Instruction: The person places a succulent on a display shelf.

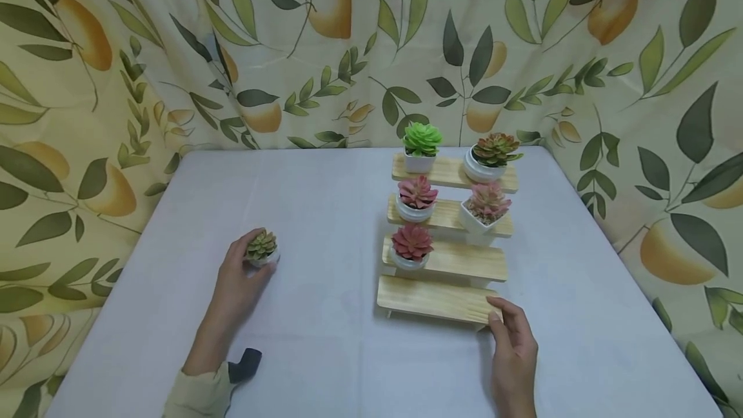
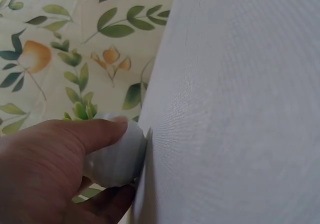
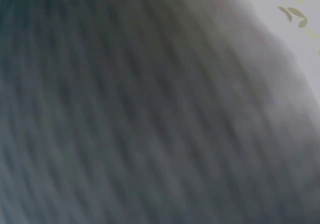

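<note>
My left hand holds a small potted succulent with green leaves, thumb and fingers round its white pot. In the left wrist view the pot's base is right at the white tabletop. Toward the right stands a tiered wooden plant stand. My right hand pinches the right end of its lowest, nearest board between thumb and fingers. Dark, blurred ribbed material fills most of the right wrist view and hides that hand there.
On the upper boards stand a bright green succulent, a reddish-green one, a pale pink one and two deeper pink ones, in white pots. A leaf-and-fruit patterned cloth hangs behind the white table.
</note>
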A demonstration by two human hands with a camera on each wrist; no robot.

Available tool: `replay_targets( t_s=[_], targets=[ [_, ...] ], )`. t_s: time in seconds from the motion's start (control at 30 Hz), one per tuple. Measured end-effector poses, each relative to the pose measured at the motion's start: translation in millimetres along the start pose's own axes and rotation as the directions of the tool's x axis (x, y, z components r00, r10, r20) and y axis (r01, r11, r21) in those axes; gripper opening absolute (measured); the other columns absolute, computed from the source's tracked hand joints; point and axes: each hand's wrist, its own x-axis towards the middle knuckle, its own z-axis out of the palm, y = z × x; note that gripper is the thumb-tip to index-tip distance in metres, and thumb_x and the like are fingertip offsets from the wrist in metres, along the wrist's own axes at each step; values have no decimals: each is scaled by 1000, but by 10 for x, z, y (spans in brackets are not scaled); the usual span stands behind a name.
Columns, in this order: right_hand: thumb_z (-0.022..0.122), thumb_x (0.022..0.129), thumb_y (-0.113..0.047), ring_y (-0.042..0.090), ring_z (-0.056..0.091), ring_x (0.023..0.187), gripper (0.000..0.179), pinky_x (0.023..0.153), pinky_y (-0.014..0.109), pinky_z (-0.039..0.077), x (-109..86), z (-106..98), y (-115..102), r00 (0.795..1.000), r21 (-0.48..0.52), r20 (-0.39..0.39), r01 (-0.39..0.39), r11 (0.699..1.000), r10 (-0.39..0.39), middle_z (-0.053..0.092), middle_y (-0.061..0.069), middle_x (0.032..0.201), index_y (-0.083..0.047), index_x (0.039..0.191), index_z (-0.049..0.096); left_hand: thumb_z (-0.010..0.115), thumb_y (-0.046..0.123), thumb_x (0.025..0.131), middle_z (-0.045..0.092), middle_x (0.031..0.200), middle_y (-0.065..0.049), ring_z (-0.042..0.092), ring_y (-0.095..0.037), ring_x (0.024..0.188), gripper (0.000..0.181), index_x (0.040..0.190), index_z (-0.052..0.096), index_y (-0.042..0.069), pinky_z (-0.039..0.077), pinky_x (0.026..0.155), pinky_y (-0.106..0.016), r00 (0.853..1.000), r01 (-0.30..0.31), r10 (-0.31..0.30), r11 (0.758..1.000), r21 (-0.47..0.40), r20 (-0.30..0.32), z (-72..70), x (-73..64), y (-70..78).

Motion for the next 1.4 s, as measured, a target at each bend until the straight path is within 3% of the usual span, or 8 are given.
replay_targets(
  t_s=[0.3, 0.5, 0.6, 0.8, 0.97, 1.17, 1.4],
  targets=[
    [53, 107, -2, 29, 34, 149, 27, 110, 22, 37, 6, -20, -10, 1000, 7, -17, 13, 1000, -13, 54, 19, 146, 11, 130, 57, 81, 10, 91, 45, 151, -17, 35, -41, 145, 74, 154, 45, 24, 29, 114, -65, 998, -67, 67, 998, -10, 12, 47, -5, 41],
    [54, 107, -1, 26, 37, 147, 27, 108, 20, 37, 24, -18, -15, 1000, 18, -6, 28, 999, -27, 57, 13, 142, 11, 130, 57, 83, 11, 90, 50, 145, -13, 48, -37, 136, 73, 152, 48, 25, 41, 108, -57, 994, -106, 106, 993, -54, 2, 77, -22, 68],
    [53, 107, -1, 29, 34, 149, 27, 111, 22, 36, 29, -7, -19, 1000, 5, -8, 26, 1000, -26, 54, 19, 145, 11, 130, 57, 84, 10, 89, 52, 143, -12, 53, -35, 130, 73, 152, 48, 23, 45, 104, -54, 989, -144, 145, 986, -77, 6, 99, -18, 119],
    [51, 107, 0, 31, 31, 150, 26, 111, 23, 36, 27, 5, 5, 1000, -12, -20, 11, 1000, -11, 49, 25, 149, 10, 130, 57, 86, 8, 86, 55, 140, -14, 55, -37, 127, 75, 150, 50, 23, 47, 101, -57, 977, -209, 211, 976, -61, 16, 109, -20, 286],
    [52, 107, -1, 31, 31, 150, 26, 110, 22, 37, 22, 13, 5, 1000, -11, -20, 13, 1000, -13, 49, 25, 149, 10, 130, 57, 87, 8, 85, 55, 142, -11, 54, -35, 129, 76, 150, 51, 24, 48, 99, -58, 959, -282, 283, 957, -75, 2, 98, -26, 435],
    [53, 107, -3, 30, 29, 151, 28, 111, 22, 35, 4, 17, 19, 1000, 12, -8, -1, 1000, 1, 50, 20, 149, 10, 132, 56, 87, 10, 86, 54, 141, -5, 54, -29, 131, 75, 150, 52, 26, 47, 100, -56, 946, -319, 323, 943, -98, 25, 88, -65, 600],
    [52, 107, -2, 31, 31, 150, 26, 110, 22, 36, 11, 22, -5, 1000, -12, -11, 7, 1000, -7, 50, 23, 150, 9, 130, 57, 87, 11, 86, 54, 142, -2, 55, -25, 129, 75, 150, 52, 28, 48, 100, -53, 926, -372, 376, 922, -103, 20, 57, -95, 839]
  ],
)
